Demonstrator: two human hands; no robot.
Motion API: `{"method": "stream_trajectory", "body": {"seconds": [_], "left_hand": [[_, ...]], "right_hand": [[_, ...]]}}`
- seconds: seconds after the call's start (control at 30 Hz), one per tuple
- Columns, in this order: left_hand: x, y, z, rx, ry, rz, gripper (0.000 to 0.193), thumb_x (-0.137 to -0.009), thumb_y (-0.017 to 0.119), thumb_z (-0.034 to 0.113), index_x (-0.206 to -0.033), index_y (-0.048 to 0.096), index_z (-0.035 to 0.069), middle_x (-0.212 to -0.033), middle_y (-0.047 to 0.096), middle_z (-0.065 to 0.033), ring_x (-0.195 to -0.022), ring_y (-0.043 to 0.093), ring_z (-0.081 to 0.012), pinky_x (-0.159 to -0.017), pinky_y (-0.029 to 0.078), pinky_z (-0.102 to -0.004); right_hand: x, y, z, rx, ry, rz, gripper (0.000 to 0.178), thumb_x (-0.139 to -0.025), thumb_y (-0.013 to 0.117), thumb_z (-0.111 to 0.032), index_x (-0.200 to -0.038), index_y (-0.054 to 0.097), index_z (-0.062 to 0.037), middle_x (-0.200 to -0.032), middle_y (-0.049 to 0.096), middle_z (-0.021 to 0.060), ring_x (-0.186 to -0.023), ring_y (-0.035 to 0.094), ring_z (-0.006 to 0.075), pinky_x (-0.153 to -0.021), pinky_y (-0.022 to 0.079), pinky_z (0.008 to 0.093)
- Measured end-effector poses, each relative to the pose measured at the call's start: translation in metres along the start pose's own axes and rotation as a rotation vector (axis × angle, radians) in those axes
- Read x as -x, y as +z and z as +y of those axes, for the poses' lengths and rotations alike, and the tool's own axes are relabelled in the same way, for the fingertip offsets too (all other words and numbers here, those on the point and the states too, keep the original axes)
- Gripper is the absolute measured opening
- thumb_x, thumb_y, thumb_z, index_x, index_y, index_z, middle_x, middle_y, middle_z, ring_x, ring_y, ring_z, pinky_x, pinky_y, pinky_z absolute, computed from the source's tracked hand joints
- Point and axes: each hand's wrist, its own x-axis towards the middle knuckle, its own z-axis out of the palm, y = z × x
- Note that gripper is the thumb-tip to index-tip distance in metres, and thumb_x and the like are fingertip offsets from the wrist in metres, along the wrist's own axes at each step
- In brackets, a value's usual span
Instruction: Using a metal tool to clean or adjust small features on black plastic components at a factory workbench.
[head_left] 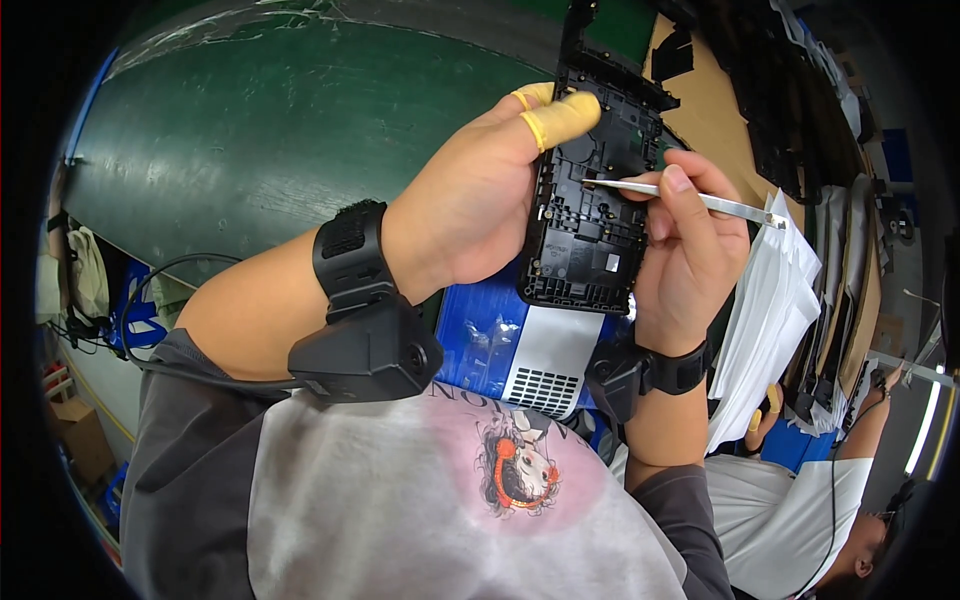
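My left hand [470, 190], with yellow finger cots on thumb and a finger, is closed on a black moulded plastic housing [590, 235]. The thumb presses its inner face, which shows ribs, posts and small brass-coloured spots. Between the thumb and fingers of my right hand [695, 235] are metal tweezers [720, 204]. Their tips meet or hover just over the middle of the housing; whether they pinch anything is too small to tell. The right hand's lower fingers curl beside the housing's right edge. A black device is strapped to each wrist.
A dark green work surface [300, 130] spreads to the left. Below the housing is a blue bin [475, 335] with a white slotted piece. White sheets [770, 320] and stacked black parts stand at right, on and beside cardboard [705, 110]. Another person in a white shirt [790, 510] sits at lower right.
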Motion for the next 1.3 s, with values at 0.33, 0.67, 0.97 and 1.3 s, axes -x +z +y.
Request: {"method": "stream_trajectory", "body": {"seconds": [0.33, 0.67, 0.97, 1.3], "left_hand": [[-0.012, 0.000, 0.002, -0.275, 0.103, 0.120, 0.045, -0.069, 0.046, -0.007, -0.112, 0.036, -0.003, -0.097, 0.053, -0.0117, -0.085, 0.055, -0.0176, -0.078, 0.045, -0.0295], [-0.189, -0.040, 0.116, -1.359, 0.026, 0.528, 0.039, -0.071, 0.050, 0.009, -0.107, 0.047, -0.004, -0.091, 0.057, -0.0158, -0.082, 0.056, -0.0254, -0.076, 0.046, -0.0371], [-0.309, 0.048, -0.060, -1.945, 0.494, -0.608, 0.046, -0.077, 0.053, 0.024, -0.118, 0.043, 0.004, -0.121, 0.041, -0.0197, -0.112, 0.039, -0.0312, -0.094, 0.031, -0.0351], [-0.245, 0.064, -0.074, -2.420, 0.052, -0.646, 0.049, -0.077, 0.045, 0.045, -0.120, 0.044, 0.022, -0.125, 0.040, -0.0116, -0.120, 0.026, -0.0340, -0.091, 0.025, -0.0523]], "right_hand": [[-0.010, -0.019, -0.017, -0.120, -0.093, 0.107, 0.016, -0.076, 0.055, -0.001, -0.090, 0.054, 0.0070, -0.069, 0.057, 0.0097, -0.051, 0.041, 0.0056, -0.051, 0.035, 0.0166], [0.003, -0.090, 0.003, -0.038, -0.053, 0.390, 0.011, -0.076, 0.056, -0.002, -0.084, 0.055, 0.0048, -0.060, 0.052, 0.0040, -0.046, 0.043, 0.0059, -0.042, 0.030, 0.0159], [0.002, -0.085, 0.002, -0.049, -0.067, 0.317, 0.012, -0.075, 0.056, -0.002, -0.085, 0.055, 0.0043, -0.065, 0.054, 0.0042, -0.051, 0.043, 0.0048, -0.048, 0.033, 0.0162], [-0.002, -0.091, -0.004, -0.072, -0.095, 0.349, 0.011, -0.075, 0.056, -0.001, -0.084, 0.055, 0.0045, -0.065, 0.054, 0.0044, -0.050, 0.043, 0.0052, -0.048, 0.034, 0.0162]]}}
